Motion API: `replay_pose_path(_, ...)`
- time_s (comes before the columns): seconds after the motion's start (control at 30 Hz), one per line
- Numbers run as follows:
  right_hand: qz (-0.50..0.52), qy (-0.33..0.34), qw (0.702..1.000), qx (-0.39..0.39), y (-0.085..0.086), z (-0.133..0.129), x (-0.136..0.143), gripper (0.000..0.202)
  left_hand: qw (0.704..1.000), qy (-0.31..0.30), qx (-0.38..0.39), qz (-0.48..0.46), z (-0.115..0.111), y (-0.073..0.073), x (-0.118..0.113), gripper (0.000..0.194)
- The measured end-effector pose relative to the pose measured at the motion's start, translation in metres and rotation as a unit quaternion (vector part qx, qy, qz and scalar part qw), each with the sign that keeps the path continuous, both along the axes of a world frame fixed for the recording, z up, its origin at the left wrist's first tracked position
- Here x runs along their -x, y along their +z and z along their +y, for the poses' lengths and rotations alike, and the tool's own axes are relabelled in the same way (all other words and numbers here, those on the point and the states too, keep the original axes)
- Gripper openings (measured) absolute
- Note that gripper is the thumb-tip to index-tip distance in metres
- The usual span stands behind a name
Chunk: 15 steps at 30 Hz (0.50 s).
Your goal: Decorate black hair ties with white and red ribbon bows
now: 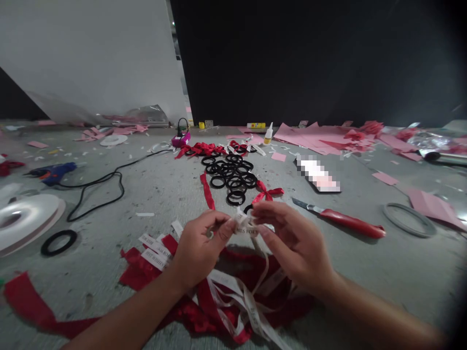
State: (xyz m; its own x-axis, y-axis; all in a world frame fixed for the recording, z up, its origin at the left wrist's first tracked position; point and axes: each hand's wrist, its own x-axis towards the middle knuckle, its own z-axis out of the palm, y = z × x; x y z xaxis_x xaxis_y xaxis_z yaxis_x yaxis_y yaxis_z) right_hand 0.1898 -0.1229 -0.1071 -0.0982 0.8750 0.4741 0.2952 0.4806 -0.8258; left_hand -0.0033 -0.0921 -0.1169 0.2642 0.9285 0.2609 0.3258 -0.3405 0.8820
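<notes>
Between my two hands is a white printed ribbon (246,230), gathered at its top and showing the letters "HES FOR". My left hand (204,243) pinches its left side with thumb and fingers. On the other side, my right hand (292,243) has its thumb and fingertips closed on the ribbon. Below both hands lies a pile of dark red ribbon (204,311) mixed with loose white printed strips (251,311). Just beyond my fingers are a red bow (268,191) and several black rings (235,198) in a heap.
A red-handled knife (350,222) and a phone (319,176) lie to the right, near a grey ring (408,219). At left are a white ribbon spool (40,218), a blue glue gun (60,172) with its cord, and a single black ring (59,242). Pink paper (314,138) lies farther back.
</notes>
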Motion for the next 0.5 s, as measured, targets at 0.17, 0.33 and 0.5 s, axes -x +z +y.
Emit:
replay_pose_path(0.17, -0.009, -0.026, 1.0, 0.004, -0.006, 0.004, -0.002, 0.041, 0.988, 0.032, 0.114, -0.1, 0.0, 0.003, -0.001, 0.031)
replay_pose_path(0.33, -0.059, 0.008, 0.996, 0.065, -0.011, 0.005, 0.001, 0.048, 0.984, 0.015, 0.128, -0.121, 0.0, 0.001, -0.003, 0.03)
replay_pose_path(0.5, -0.079, 0.005, 0.995, 0.057, -0.005, 0.006, 0.003, 0.026, 0.982, -0.008, 0.142, -0.123, -0.001, 0.0, -0.004, 0.031)
